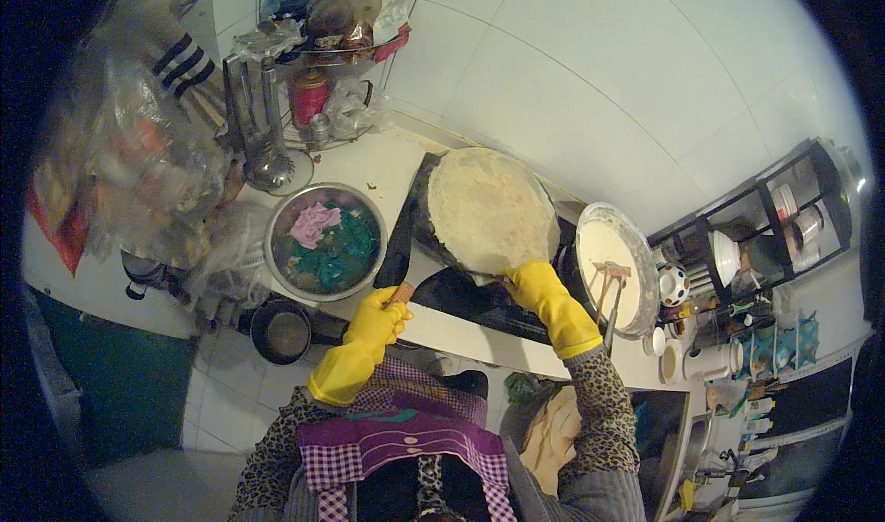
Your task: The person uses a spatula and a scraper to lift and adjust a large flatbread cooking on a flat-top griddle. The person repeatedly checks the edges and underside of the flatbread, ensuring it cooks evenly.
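Observation:
A large round thin pancake [492, 207] covers a dark round griddle [439, 245] on the black stove [463, 301]. My right hand [543, 294], in a yellow rubber glove, is closed at the pancake's near edge; its fingertips are partly hidden. In my left hand [377, 321], gloved the same way, is a short brown handle [401, 292] whose other end I cannot make out. To the right of the griddle stands a wide metal basin [648, 294] of pale batter [605, 245]. A T-shaped wooden spreader [612, 273] rests in it.
Left of the stove, a steel bowl [273, 273] holds a pink cloth [316, 223] and something green. A small black pan [280, 332] sits at the counter's front edge. Plastic bags [152, 169] and a wire rack [346, 51] of bottles stand farther left; a black dish rack [760, 211] is at right.

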A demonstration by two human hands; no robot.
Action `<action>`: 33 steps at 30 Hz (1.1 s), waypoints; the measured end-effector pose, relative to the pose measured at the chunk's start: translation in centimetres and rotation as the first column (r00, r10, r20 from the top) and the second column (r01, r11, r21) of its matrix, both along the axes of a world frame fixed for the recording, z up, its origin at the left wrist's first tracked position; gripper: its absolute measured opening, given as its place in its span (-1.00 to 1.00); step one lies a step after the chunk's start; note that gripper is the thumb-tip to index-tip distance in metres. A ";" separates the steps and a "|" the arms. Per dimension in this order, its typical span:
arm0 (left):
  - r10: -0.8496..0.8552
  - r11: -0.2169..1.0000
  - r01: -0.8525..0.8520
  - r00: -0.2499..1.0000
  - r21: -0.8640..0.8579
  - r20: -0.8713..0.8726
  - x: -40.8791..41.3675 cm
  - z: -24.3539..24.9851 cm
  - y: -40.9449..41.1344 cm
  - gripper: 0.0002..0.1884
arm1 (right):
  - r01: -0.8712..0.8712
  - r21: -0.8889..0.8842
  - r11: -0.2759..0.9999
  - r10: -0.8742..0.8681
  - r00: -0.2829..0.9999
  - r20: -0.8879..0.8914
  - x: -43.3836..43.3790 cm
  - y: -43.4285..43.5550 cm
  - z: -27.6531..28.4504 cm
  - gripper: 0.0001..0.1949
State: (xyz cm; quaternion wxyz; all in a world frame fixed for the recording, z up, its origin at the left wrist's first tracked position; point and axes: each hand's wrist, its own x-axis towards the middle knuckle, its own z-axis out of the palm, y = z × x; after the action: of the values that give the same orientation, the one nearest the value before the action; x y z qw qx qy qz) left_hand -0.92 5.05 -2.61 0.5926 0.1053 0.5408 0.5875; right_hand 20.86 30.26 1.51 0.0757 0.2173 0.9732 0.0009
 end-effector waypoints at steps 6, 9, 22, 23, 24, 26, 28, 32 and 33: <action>-0.003 1.000 0.002 1.000 -0.003 -0.011 0.0 0.1 0.0 -0.61 | 0.291 -0.172 0.941 -0.278 0.956 0.093 4.6 1.5 3.1 -0.74; -0.020 1.000 0.020 1.000 -0.005 -0.011 0.0 0.4 -0.2 -0.62 | 0.418 -0.054 0.907 -0.420 0.885 -0.201 1.8 5.3 5.1 -0.73; -0.020 0.999 0.019 0.999 0.026 0.032 -0.2 -0.6 -0.4 -0.66 | 0.468 0.133 0.874 -0.457 0.883 -0.102 -12.6 20.6 -0.9 -0.72; -0.024 1.000 0.023 0.999 0.021 0.036 -0.3 -0.6 -0.6 -0.66 | 0.453 0.109 0.885 -0.446 0.891 -0.084 -13.1 20.3 -0.3 -0.71; -0.034 0.999 0.032 0.999 0.028 0.041 -0.5 -0.3 -0.3 -0.65 | 0.444 0.095 0.891 -0.438 0.896 -0.071 -13.2 20.4 0.1 -0.70; -0.046 0.999 0.045 0.998 0.021 0.037 -0.5 -0.1 -0.3 -0.64 | 0.355 0.111 0.928 -0.350 0.935 -0.058 -13.3 19.7 0.3 -0.70; -0.033 0.999 0.032 0.999 0.032 0.021 -0.4 -0.1 -0.2 -0.67 | 0.287 0.093 0.953 -0.281 0.957 -0.071 -14.0 18.6 0.7 -0.69; -0.008 1.000 0.007 1.000 0.023 0.012 -0.1 -0.6 -0.2 -0.67 | 0.244 0.064 0.968 -0.238 0.967 -0.090 -15.3 16.5 0.8 -0.70; 0.000 1.000 0.000 1.000 0.021 0.018 -0.1 -0.5 -0.1 -0.67 | 0.240 0.087 0.967 -0.234 0.969 -0.079 -15.5 16.7 0.7 -0.71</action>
State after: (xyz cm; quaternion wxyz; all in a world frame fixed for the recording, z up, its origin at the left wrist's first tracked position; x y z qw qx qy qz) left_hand -1.01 4.99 -3.12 0.5962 0.1064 0.5293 0.5942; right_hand 5.40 46.94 2.22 0.0315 0.3355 0.9410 0.0311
